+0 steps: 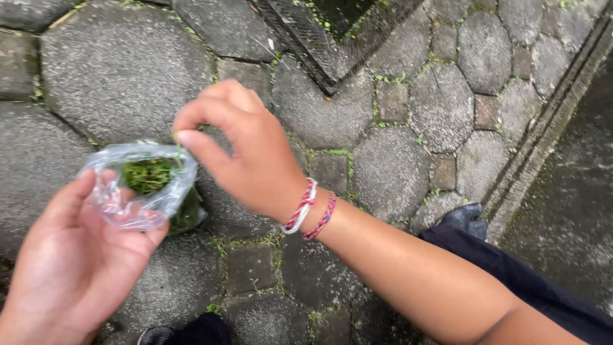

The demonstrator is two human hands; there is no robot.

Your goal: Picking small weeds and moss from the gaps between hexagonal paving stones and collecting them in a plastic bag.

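My left hand (70,262) holds a small clear plastic bag (137,191) with its mouth up; green plant bits (148,174) fill it. My right hand (239,147) hovers just right of the bag's mouth, thumb and forefinger pinched together at the bag's rim, on a small green sprig as far as I can tell. Two woven red, white and blue bracelets (311,209) circle my right wrist.
Underfoot lie grey hexagonal paving stones (121,70) with moss and small weeds in the joints. A dark metal drain grate (325,32) sits at the top centre. A concrete kerb (549,121) runs down the right side. My dark trouser leg (511,268) and a shoe (463,218) show at bottom right.
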